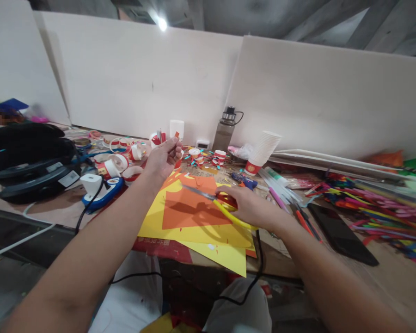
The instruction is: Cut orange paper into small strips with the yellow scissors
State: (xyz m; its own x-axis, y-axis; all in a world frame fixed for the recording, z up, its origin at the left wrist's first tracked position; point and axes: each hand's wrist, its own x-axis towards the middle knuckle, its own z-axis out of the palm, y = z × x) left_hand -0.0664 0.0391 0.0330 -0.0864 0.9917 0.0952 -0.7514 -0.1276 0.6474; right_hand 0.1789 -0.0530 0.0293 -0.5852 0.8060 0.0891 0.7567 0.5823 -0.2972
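Note:
My left hand point(166, 155) is raised over the far side of the paper, pinching a small orange paper piece point(177, 134) at its fingertips. Lower and to the right, my right hand point(244, 201) is closed round the handles of a pair of scissors point(229, 212) with yellow on the grip. The blades point left above an orange paper sheet point(180, 215). Beneath that sheet are yellow paper sheets point(152, 226), one reaching past the table's front edge. Whether the scissor blades are parted I cannot tell.
At left are black headphone-like gear point(31, 162), a blue power strip point(104, 193) and cut paper cups point(119, 162). A bottle point(225, 132) and stacked paper cups point(265, 150) stand at the back. Right lie a phone point(343, 233) and colourful pipe cleaners point(384, 208).

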